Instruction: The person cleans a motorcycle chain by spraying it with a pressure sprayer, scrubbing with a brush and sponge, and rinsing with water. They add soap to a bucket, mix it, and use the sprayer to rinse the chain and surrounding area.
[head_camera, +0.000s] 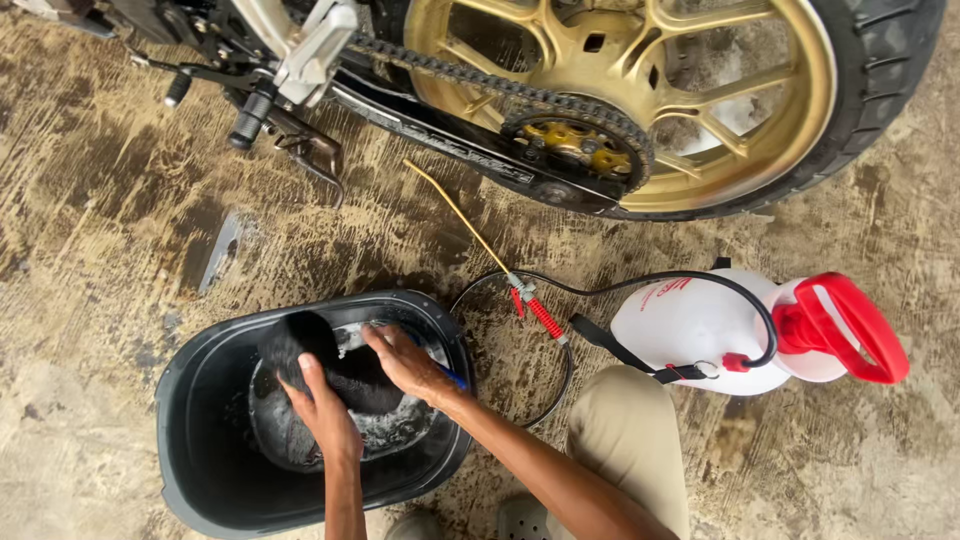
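Rear wheel (640, 70): gold alloy spokes, black tyre, top of frame.
Drive chain (470, 75): runs onto gold sprocket (575, 145).
Footpeg (250, 115): black, left of wheel.
Pressure sprayer (720, 330): white tank, red handle, lying on side.
Spray wand (455, 210): brass, on floor.
Floor (100, 200): wet concrete, mud-streaked.

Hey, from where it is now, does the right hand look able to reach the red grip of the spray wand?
Probably yes. The right hand rests on the black mitt in the tub, and the wand's red grip lies just beyond the rim on bare floor, nothing between.
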